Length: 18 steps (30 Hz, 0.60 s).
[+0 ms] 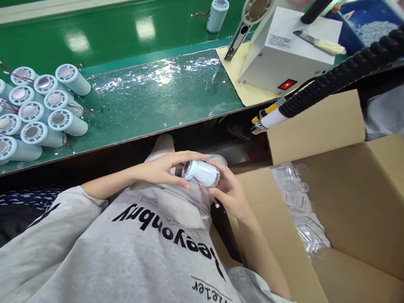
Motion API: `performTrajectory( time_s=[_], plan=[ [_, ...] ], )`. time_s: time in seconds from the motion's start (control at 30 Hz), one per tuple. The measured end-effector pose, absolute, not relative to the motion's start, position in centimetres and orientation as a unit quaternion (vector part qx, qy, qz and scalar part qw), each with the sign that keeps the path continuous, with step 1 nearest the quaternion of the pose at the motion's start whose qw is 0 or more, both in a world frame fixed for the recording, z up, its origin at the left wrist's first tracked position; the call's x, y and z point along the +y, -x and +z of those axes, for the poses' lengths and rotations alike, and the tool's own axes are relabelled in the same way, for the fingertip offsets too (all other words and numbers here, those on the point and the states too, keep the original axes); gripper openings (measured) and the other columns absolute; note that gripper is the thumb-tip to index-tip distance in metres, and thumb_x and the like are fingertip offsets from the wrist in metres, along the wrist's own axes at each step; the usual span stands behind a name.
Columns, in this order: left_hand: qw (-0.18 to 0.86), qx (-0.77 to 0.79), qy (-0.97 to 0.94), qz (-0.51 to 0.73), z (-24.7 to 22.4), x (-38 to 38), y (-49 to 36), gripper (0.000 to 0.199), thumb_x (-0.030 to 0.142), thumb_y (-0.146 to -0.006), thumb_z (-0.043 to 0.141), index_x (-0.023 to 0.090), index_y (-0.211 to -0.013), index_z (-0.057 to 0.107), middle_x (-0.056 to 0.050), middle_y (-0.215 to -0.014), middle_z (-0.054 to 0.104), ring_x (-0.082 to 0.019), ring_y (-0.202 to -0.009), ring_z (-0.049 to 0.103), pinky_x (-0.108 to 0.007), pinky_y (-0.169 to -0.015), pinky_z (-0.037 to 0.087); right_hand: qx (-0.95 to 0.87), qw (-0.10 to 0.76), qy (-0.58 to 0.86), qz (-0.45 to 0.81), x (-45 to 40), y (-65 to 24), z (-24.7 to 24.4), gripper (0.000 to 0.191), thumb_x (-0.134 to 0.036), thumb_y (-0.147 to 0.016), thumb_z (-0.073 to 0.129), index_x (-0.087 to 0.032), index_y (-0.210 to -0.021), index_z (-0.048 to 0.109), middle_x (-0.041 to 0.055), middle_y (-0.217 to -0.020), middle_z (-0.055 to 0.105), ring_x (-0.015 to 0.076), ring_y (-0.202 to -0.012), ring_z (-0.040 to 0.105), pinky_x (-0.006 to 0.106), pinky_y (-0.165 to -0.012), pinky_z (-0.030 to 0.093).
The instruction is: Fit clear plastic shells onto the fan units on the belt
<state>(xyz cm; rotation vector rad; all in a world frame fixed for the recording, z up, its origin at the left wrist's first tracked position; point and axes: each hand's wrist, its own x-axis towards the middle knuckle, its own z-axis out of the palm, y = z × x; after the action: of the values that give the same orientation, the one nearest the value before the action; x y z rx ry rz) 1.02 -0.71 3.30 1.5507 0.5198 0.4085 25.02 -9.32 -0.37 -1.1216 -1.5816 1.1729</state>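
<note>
Above my lap, both hands hold a light blue cylinder (204, 173) that lies on its side, with thin wires hanging below it. A clear plastic cover seems to surround its right end. My left hand (172, 168) curves round the cylinder's left end, with the thumb below and the fingers along the top. Around the right end, my right hand (227, 187) grips with thumb and fingers. Several similar blue cylinders (44, 134) with red wires stand grouped at the left of the green bench (139, 97).
A white machine (284, 54) with a lit red switch is on the bench at the right. A ribbed black hose (344, 73) crosses in front. An open cardboard box (350, 202) holds clear plastic pieces (295, 193). Another cylinder (217, 16) stands on the far green surface.
</note>
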Motion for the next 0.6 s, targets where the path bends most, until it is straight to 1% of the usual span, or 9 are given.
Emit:
performTrajectory(
  time_s=[0.07, 0.17, 0.23, 0.33, 0.4, 0.47, 0.53, 0.57, 0.6],
  plan=[
    [0.669, 0.213, -0.688, 0.181, 3.4, -0.6, -0.9, 0.07, 0.027, -0.081, 0.081, 0.029, -0.147, 0.057, -0.012, -0.156, 0.052, -0.029, -0.139, 0.055, -0.038, -0.106, 0.053, -0.585, 0.427, 0.451, 0.521, -9.6, -24.9, -0.6, 0.06, -0.06, -0.09, 0.07, -0.032, -0.142, 0.057, 0.0101, -0.137, 0.067, 0.0294, -0.117, 0.069, 0.041, -0.088, 0.064],
    [0.707, 0.219, -0.65, 0.171, 3.1, -0.7, -0.9, 0.073, 0.024, -0.083, 0.08, 0.03, -0.151, 0.052, -0.012, -0.159, 0.049, -0.027, -0.137, 0.057, -0.039, -0.109, 0.052, -0.561, 0.417, 0.469, 0.54, -9.9, -25.1, -0.7, 0.057, -0.057, -0.087, 0.076, -0.032, -0.137, 0.063, 0.0088, -0.133, 0.069, 0.0282, -0.112, 0.071, 0.041, -0.09, 0.063],
    [0.733, 0.217, -0.625, 0.158, 2.5, -0.7, -1.0, 0.078, 0.023, -0.082, 0.08, 0.031, -0.153, 0.05, -0.011, -0.159, 0.05, -0.026, -0.135, 0.059, -0.037, -0.108, 0.052, -0.544, 0.404, 0.478, 0.559, -9.9, -25.3, -0.7, 0.057, -0.057, -0.085, 0.078, -0.032, -0.135, 0.067, 0.0076, -0.125, 0.073, 0.0278, -0.105, 0.073, 0.041, -0.087, 0.064],
    [0.766, 0.208, -0.591, 0.14, 1.1, -0.9, -1.2, 0.083, 0.023, -0.081, 0.08, 0.032, -0.156, 0.044, -0.011, -0.153, 0.056, -0.024, -0.125, 0.065, -0.034, -0.1, 0.054, -0.5, 0.395, 0.483, 0.601, -9.8, -24.8, -0.8, 0.065, -0.061, -0.079, 0.082, -0.032, -0.135, 0.068, 0.0065, -0.117, 0.076, 0.0279, -0.1, 0.073, 0.039, -0.084, 0.063],
    [0.78, 0.226, -0.57, 0.125, 0.5, -1.3, -1.2, 0.085, 0.027, -0.08, 0.08, 0.03, -0.157, 0.042, -0.011, -0.147, 0.06, -0.023, -0.118, 0.067, -0.032, -0.095, 0.055, -0.463, 0.389, 0.485, 0.632, -10.0, -24.0, -0.8, 0.071, -0.064, -0.075, 0.083, -0.03, -0.136, 0.067, 0.007, -0.122, 0.074, 0.0282, -0.101, 0.073, 0.039, -0.084, 0.063],
    [0.779, 0.273, -0.556, 0.096, 0.6, -1.3, -0.9, 0.078, 0.038, -0.082, 0.077, 0.027, -0.154, 0.046, -0.011, -0.136, 0.066, -0.021, -0.104, 0.07, -0.03, -0.084, 0.057, -0.438, 0.375, 0.47, 0.668, -10.0, -23.4, -1.1, 0.076, -0.069, -0.075, 0.08, -0.029, -0.137, 0.066, 0.0083, -0.128, 0.072, 0.0274, -0.098, 0.073, 0.038, -0.078, 0.064],
    [0.746, 0.329, -0.577, 0.051, 1.4, -0.3, -0.1, 0.068, 0.048, -0.084, 0.073, 0.024, -0.145, 0.055, -0.008, -0.122, 0.072, -0.018, -0.089, 0.069, -0.026, -0.071, 0.055, -0.443, 0.367, 0.467, 0.671, -9.8, -24.3, -1.7, 0.074, -0.074, -0.08, 0.071, -0.027, -0.137, 0.066, 0.0095, -0.129, 0.071, 0.0253, -0.092, 0.073, 0.037, -0.074, 0.064],
    [0.71, 0.356, -0.607, 0.036, 1.8, 0.8, 0.2, 0.063, 0.052, -0.085, 0.072, 0.024, -0.14, 0.059, -0.006, -0.117, 0.073, -0.017, -0.086, 0.068, -0.024, -0.068, 0.054, -0.453, 0.372, 0.497, 0.64, -9.7, -25.7, -2.0, 0.071, -0.075, -0.084, 0.066, -0.026, -0.135, 0.067, 0.0099, -0.129, 0.071, 0.0245, -0.093, 0.073, 0.037, -0.076, 0.063],
    [0.664, 0.379, -0.644, 0.031, 2.3, 2.1, 0.3, 0.058, 0.053, -0.086, 0.07, 0.023, -0.136, 0.061, -0.004, -0.115, 0.073, -0.017, -0.087, 0.068, -0.023, -0.068, 0.054, -0.459, 0.376, 0.562, 0.576, -9.6, -27.8, -2.3, 0.065, -0.073, -0.088, 0.06, -0.026, -0.132, 0.068, 0.0095, -0.129, 0.071, 0.0239, -0.096, 0.073, 0.037, -0.08, 0.062]
  ],
)
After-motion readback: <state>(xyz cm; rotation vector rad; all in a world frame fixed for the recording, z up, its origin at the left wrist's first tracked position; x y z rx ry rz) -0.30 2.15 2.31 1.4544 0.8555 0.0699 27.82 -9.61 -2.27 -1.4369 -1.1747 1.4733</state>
